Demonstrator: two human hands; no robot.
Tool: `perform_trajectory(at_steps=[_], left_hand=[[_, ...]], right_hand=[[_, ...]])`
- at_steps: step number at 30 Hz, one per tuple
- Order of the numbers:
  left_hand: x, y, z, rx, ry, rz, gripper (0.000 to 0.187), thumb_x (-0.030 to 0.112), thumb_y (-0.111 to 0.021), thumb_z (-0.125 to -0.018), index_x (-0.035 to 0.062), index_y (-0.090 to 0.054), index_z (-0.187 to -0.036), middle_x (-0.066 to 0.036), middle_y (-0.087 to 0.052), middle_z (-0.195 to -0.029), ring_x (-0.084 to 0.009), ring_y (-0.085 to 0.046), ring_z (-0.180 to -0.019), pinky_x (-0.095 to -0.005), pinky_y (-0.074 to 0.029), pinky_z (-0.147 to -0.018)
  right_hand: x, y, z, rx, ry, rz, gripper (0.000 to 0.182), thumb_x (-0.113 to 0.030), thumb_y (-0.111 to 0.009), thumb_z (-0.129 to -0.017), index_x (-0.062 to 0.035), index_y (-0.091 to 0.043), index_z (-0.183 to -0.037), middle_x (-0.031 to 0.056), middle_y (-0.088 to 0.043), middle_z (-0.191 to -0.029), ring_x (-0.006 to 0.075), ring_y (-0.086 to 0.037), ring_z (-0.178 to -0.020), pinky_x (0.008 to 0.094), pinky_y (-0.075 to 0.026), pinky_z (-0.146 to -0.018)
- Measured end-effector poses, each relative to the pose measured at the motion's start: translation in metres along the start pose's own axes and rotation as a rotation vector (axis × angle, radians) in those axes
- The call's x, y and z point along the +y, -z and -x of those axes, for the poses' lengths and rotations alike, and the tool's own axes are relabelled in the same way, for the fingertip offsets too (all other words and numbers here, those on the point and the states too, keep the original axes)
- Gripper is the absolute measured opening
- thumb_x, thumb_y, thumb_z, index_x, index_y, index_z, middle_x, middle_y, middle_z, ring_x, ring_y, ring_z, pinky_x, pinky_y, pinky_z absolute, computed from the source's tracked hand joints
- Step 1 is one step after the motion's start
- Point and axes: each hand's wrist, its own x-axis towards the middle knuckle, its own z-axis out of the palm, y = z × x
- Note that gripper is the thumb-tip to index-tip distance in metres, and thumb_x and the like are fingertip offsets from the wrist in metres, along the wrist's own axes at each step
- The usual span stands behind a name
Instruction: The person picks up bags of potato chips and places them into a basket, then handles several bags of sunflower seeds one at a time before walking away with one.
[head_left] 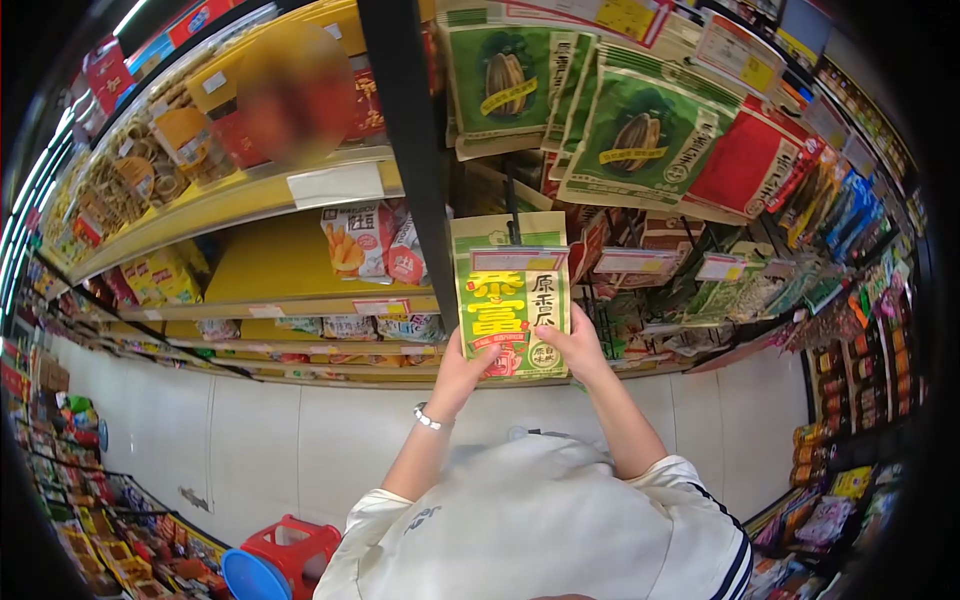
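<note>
A green and cream snack packet with yellow and black lettering is held upright in front of the shelf, at the middle of the view. My left hand grips its lower left edge, thumb on the front. On the lower right edge, my right hand holds it the same way. The packet's top lies at a hanging display hook, behind a price label. Whether the packet hangs on the hook I cannot tell. Larger green seed packets hang above and to the right.
A black shelf post stands left of the packet. Yellow shelves with snack bags extend to the left. More price labels stick out on the right. Behind me on the floor are a red stool and a blue round object.
</note>
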Motion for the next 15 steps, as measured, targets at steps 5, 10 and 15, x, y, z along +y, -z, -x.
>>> perform_trajectory(at_steps=[5,10,15], left_hand=[[-0.003,0.004,-0.004,-0.021,0.030,0.080,0.047,0.012,-0.066,-0.085,-0.0011,-0.043,-0.123,-0.009,-0.058,-0.115,-0.0138,-0.057,-0.102,-0.0279,-0.047,-0.088],[0.000,0.007,-0.002,-0.008,0.003,0.059,0.043,0.010,-0.067,-0.084,-0.0014,-0.047,-0.120,-0.009,-0.060,-0.111,-0.0136,-0.059,-0.097,-0.0275,-0.049,-0.084],[-0.004,0.011,-0.001,0.011,0.033,0.057,0.041,0.008,-0.066,-0.084,-0.0016,-0.048,-0.119,-0.009,-0.061,-0.110,-0.0132,-0.059,-0.096,-0.0268,-0.049,-0.083]], right_hand=[[0.003,-0.006,0.006,0.022,0.053,0.005,0.052,-0.008,-0.070,-0.079,0.0029,-0.044,-0.123,0.0080,-0.059,-0.110,0.0123,-0.056,-0.098,0.0273,-0.046,-0.086],[0.008,-0.003,0.009,0.015,0.076,0.069,0.051,-0.013,-0.068,-0.083,0.0026,-0.043,-0.124,0.0087,-0.057,-0.114,0.0128,-0.054,-0.101,0.0279,-0.045,-0.087],[0.025,0.036,0.011,0.036,0.148,0.238,0.050,-0.029,-0.059,-0.091,0.0004,-0.039,-0.126,0.0097,-0.054,-0.112,0.0157,-0.055,-0.100,0.0301,-0.045,-0.087]])
